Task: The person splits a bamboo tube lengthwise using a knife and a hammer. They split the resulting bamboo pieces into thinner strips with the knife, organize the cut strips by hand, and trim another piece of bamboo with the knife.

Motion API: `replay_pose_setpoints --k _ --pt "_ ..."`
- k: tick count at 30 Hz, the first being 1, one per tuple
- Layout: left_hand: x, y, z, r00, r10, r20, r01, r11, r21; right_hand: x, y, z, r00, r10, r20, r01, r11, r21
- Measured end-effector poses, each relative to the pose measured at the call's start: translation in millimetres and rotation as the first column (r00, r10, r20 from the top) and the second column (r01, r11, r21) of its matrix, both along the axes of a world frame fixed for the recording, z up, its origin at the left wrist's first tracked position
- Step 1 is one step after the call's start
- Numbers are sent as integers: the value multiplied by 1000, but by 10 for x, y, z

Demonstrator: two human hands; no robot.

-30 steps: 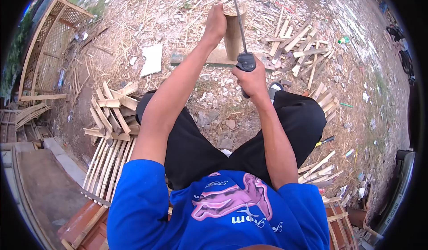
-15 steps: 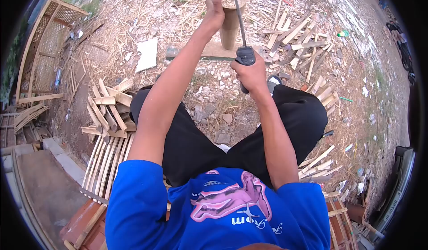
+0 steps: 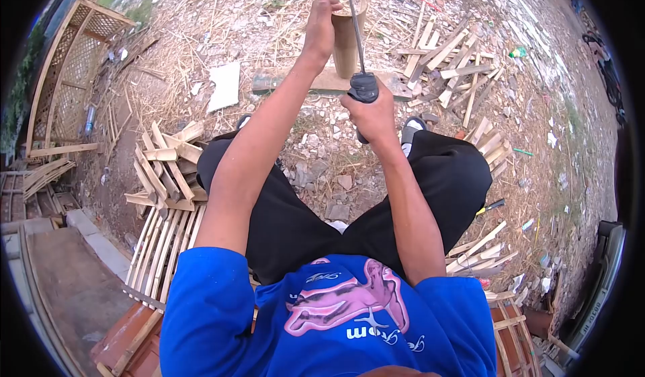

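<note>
Black-handled knife (image 3: pixel 363 88) fills the closed right hand (image 3: pixel 373 116), its long blade pointing to the frame's top edge. The left hand's (image 3: pixel 320 31) fingers lie at the rim of a bamboo section (image 3: pixel 347 51) (whether they grip, I cannot tell), standing lengthwise upright just right of them, on a plank (image 3: pixel 327 81), top centre.

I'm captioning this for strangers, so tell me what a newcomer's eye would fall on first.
Probably the blue T-shirt with its pink figure, filling the bottom centre. Next, at top centre, the long-bladed knife in the right hand, with the left hand by the upper end of a bamboo section standing on a board. Split pieces lie heaped at upper right.
</note>
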State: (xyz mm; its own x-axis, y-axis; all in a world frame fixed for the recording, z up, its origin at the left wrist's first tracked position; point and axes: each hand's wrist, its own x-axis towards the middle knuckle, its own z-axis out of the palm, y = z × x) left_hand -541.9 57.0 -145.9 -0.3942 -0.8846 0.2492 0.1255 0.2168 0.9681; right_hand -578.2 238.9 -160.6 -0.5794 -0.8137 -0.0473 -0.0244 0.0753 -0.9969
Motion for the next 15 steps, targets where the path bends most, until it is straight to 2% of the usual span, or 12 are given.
replay_pose_setpoints --k 5,8,15 --pt "-35 -91 -115 998 -46 -50 47 999 14 -17 2 12 1000 17 8 -16 1000 -18" --pt "20 29 94 991 -49 122 42 997 60 -17 13 19 999 22 31 -20 999 -42" --pt "-14 170 294 982 2 190 -8 999 33 -2 50 110 1000 21 20 -20 999 -36"
